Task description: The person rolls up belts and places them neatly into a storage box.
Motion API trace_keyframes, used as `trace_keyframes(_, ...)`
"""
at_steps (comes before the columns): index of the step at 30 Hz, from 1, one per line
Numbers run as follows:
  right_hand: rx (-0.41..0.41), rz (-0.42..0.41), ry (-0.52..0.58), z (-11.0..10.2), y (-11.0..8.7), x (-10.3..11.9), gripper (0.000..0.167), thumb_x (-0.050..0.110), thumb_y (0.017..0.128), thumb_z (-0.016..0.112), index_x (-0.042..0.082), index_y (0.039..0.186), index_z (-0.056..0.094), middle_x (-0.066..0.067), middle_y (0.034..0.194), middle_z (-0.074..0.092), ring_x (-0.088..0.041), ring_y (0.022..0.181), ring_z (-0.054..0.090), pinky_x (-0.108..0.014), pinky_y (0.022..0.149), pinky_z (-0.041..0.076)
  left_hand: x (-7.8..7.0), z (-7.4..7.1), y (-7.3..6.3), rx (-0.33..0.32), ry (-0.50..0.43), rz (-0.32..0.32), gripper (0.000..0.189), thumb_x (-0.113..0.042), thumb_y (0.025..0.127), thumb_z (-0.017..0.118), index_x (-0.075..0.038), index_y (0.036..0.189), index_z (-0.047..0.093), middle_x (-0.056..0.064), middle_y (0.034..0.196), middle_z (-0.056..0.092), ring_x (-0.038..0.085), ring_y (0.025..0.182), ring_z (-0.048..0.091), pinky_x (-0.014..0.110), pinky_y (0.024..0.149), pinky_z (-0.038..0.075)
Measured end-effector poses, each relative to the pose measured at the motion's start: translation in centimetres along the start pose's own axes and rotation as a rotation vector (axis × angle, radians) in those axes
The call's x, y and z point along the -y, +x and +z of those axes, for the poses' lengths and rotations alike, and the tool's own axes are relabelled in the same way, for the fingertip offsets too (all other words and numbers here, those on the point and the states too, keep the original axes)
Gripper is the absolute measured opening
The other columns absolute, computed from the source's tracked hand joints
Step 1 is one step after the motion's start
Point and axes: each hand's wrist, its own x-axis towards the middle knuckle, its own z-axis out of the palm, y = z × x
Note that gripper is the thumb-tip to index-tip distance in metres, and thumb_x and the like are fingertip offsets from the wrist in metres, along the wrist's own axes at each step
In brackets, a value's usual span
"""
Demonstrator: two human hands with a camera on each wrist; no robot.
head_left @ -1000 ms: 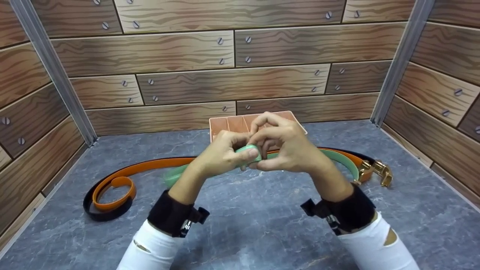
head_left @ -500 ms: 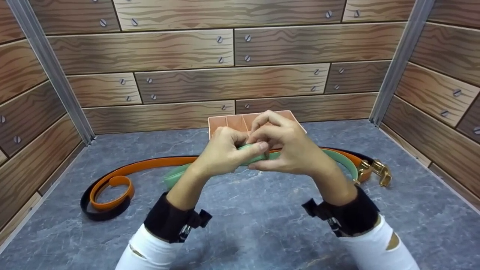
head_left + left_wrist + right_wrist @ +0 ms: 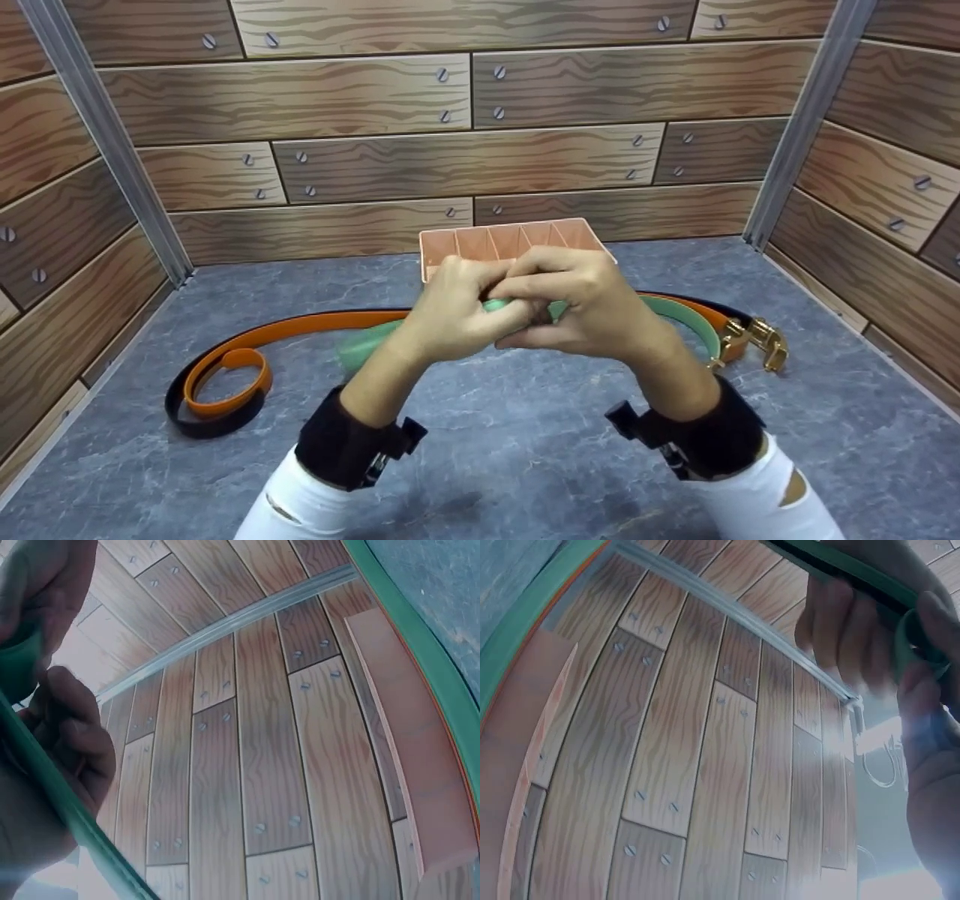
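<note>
A green belt (image 3: 686,315) runs across in front of me, and both hands hold one end of it, wound into a small roll (image 3: 909,645). My left hand (image 3: 459,313) grips the belt, its thumb lying over the roll. From the other side my right hand (image 3: 596,304) pinches the roll between thumb and curled fingers. The fingers of the two hands overlap and mostly hide the roll in the head view. A loose stretch of the belt (image 3: 82,821) passes through the left hand and loops out behind that wrist.
Behind the hands stands a pink divided box (image 3: 510,241). An orange belt (image 3: 315,322) and a black belt (image 3: 214,429) lie along the grey table, curled at the left. Gold buckles (image 3: 769,345) rest at the right. Wood-patterned walls (image 3: 375,97) enclose the table.
Both hands keep turning the green belt's end. The right hand has closed in over the left thumb, and the roll is now more hidden. The other belts stay put.
</note>
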Motion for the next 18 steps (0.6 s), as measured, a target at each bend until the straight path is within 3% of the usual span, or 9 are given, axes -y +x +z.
trace_keyframes(4, -0.039, 0.012, 0.081, 0.4, 0.1, -0.1, 0.031, 0.024, 0.073, 0.09, 0.007, 0.095, 0.078, -0.007, 0.093, 0.07, -0.015, 0.077, 0.064, -0.021, 0.07, 0.051, -0.2, 0.0, 0.0, -0.004, -0.063, -0.003, 0.022, -0.026, 0.087, 0.063, -0.01, 0.073, 0.071, -0.003, 0.057, 0.061, -0.001, 0.046, 0.043, 0.018, 0.043, 0.036)
trace_keyframes(7, -0.025, -0.021, 0.046, 0.6, 0.1, -0.1, 0.032, 0.022, 0.072, 0.09, 0.007, 0.098, 0.077, -0.008, 0.096, 0.067, -0.017, 0.081, 0.063, -0.023, 0.07, 0.051, -0.5, -0.1, 0.1, -0.023, -0.007, -0.059, 0.021, -0.026, 0.083, 0.066, -0.013, 0.067, 0.07, -0.006, 0.054, 0.058, -0.002, 0.047, 0.041, 0.019, 0.043, 0.034)
trace_keyframes(13, 0.071, -0.074, -0.253, 0.8, 0.1, 0.6, 0.031, 0.026, 0.074, 0.088, 0.009, 0.095, 0.073, -0.005, 0.099, 0.065, -0.016, 0.082, 0.063, -0.026, 0.07, 0.053, -1.6, 0.2, 0.0, -0.071, 0.309, -0.229, 0.026, -0.027, 0.076, 0.065, -0.015, 0.056, 0.055, -0.01, 0.05, 0.039, 0.006, 0.046, 0.035, 0.023, 0.041, 0.029)
trace_keyframes(16, 0.074, -0.129, -0.414, 1.0, 0.4, 1.0, 0.032, 0.032, 0.072, 0.088, 0.01, 0.089, 0.073, -0.002, 0.096, 0.067, -0.018, 0.081, 0.063, -0.028, 0.067, 0.051, -2.5, 0.3, -0.1, -0.072, 0.48, -0.314, 0.025, -0.027, 0.076, 0.065, -0.018, 0.056, 0.053, -0.009, 0.049, 0.038, 0.01, 0.045, 0.04, 0.027, 0.039, 0.032)
trace_keyframes(18, 0.06, -0.171, -0.463, 1.2, 0.7, 1.3, 0.033, 0.033, 0.071, 0.088, 0.009, 0.085, 0.072, -0.001, 0.09, 0.066, -0.019, 0.08, 0.061, -0.03, 0.065, 0.049, -3.0, 0.3, -0.2, -0.058, 0.562, -0.348, 0.026, -0.026, 0.075, 0.066, -0.018, 0.055, 0.052, -0.008, 0.049, 0.037, 0.012, 0.044, 0.043, 0.029, 0.037, 0.035)
